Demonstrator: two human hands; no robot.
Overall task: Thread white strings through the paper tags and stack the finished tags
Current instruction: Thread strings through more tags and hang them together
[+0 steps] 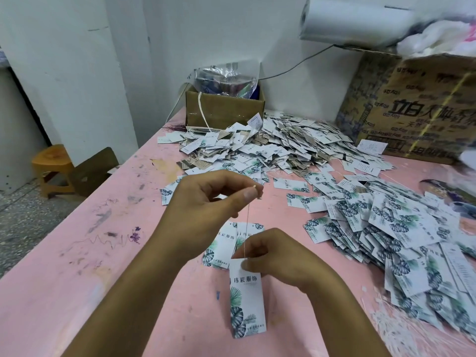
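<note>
My left hand [206, 199] is raised over the pink table [103, 253] and pinches the upper end of a thin white string [246, 225] between thumb and forefinger. The string runs straight down to my right hand [275, 256], which pinches the top of a white paper tag with green leaf print [246, 302]. That tag hangs down toward me. A few loose tags [221, 243] lie flat on the table under my hands. The tag's hole is hidden by my right fingers.
A spread of leaf-print tags [401, 233] covers the table's right side. A big heap of tags with strings [270, 145] lies at the back. Behind it stand a small open carton [224, 112] and a large printed carton [417, 109]. Loose white strings [396, 328] lie at the near right. An orange stool [51, 168] is on the floor at left.
</note>
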